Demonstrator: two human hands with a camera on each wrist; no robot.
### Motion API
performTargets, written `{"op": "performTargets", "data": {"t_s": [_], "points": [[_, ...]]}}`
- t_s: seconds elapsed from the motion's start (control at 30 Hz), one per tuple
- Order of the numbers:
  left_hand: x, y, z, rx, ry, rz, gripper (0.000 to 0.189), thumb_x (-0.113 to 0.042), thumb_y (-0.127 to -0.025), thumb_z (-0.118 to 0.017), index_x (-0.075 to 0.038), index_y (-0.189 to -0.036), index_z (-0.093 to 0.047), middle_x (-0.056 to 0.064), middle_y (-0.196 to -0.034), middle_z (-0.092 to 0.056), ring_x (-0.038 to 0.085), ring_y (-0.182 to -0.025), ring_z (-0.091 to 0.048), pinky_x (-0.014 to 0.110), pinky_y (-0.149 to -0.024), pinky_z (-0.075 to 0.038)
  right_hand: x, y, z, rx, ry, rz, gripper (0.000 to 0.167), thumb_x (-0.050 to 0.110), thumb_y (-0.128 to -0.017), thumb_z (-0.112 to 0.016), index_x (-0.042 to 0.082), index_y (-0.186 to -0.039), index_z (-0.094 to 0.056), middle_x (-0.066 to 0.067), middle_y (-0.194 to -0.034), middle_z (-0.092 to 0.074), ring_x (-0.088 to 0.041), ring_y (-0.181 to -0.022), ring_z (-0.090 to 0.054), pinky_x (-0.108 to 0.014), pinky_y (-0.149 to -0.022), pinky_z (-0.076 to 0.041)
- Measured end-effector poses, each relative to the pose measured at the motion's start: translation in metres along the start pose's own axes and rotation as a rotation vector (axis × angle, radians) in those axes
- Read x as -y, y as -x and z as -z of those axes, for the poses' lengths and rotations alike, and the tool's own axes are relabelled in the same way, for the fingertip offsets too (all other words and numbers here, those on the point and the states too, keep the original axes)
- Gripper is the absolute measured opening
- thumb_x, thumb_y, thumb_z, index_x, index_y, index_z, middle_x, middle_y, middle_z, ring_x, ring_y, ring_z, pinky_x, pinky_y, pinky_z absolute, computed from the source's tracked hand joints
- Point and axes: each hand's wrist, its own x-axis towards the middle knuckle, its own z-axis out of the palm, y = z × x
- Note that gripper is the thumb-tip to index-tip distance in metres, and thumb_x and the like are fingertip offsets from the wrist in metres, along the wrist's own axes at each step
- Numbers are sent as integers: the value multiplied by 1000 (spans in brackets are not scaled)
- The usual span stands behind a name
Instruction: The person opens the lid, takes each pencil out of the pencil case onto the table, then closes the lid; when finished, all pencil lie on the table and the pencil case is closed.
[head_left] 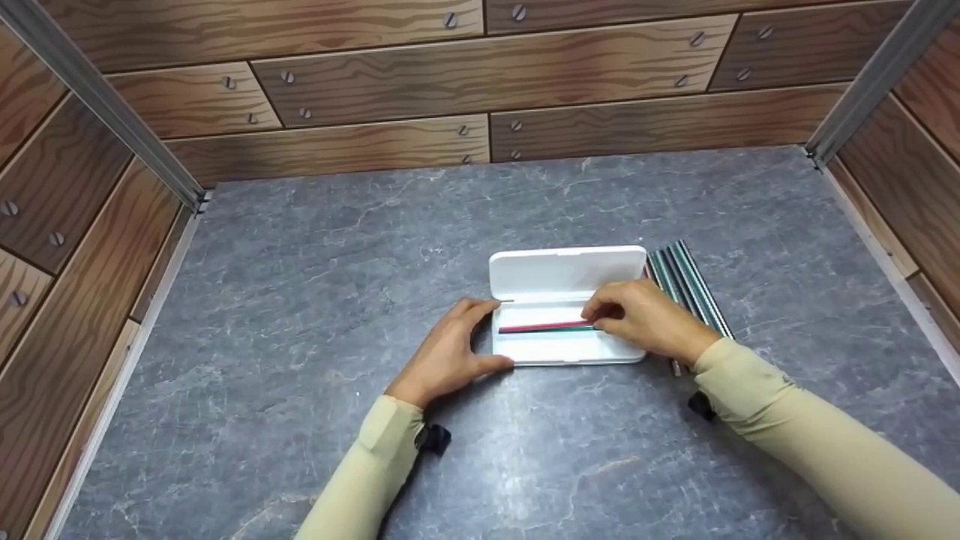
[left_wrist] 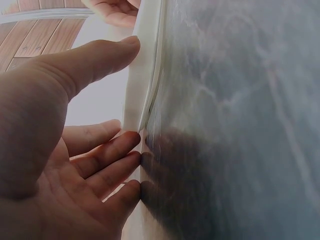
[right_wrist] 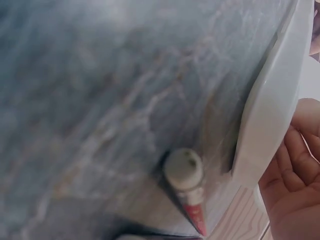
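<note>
Wht case point(head_left: 551, 351), lid point(head_left: 551, 274) up at far side; red + grn pencils point(head_left: 544, 326) lengthwise inside, side by side. Other pencils point(head_left: 691, 279) in row just R of case.

A grey marbled bench point(head_left: 300, 255) meets brown wood-plank-patterned walls point(head_left: 480, 71) with slotted screw heads point(head_left: 287, 76) along its far, left and right edges. Grey metal posts point(head_left: 112, 101) rise at both far corners; narrow white strips point(head_left: 114, 420) line the side edges. Pale glare point(head_left: 517, 442) brightens the surface.

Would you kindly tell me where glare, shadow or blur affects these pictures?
Head view: glare on the table below the white case; left wrist view: a soft dark shadow or reflection beside the left hand; right wrist view: the pencil out of focus.
</note>
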Motion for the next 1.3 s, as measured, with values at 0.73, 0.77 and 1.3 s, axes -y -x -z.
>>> {"op": "performTargets", "data": {"t_s": [0.73,0.77,1.3], "points": [[0,0,0,5,-15,11,87,-33,-90,-96,-8,-163,-56,12,-158,-61,34,-150,-58,50,-133,-45,8,28,29,-227,-193,-62,15,-3,-95,-84,5,-108,-84,-9,-101,-83,0,-89,-70,-15,-83,-61],[0,0,0,5,-15,13,87,-33,-89,-96,-8,-163,-56,12,-158,-61,34,-150,-58,51,-133,-45,7,32,33,-243,-208,-75,16,-2,-95,-84,5,-110,-84,-11,-102,-83,0,-89,-70,-14,-83,-61],[0,1,-1,7,-27,24,87,-35,-90,-96,-10,-163,-57,10,-158,-61,31,-149,-59,51,-131,-47,-52,88,69,-533,-253,-361,26,-3,-97,-80,-14,-120,-77,33,-89,-71,13,-82,-69,-5,-75,-58]]}}
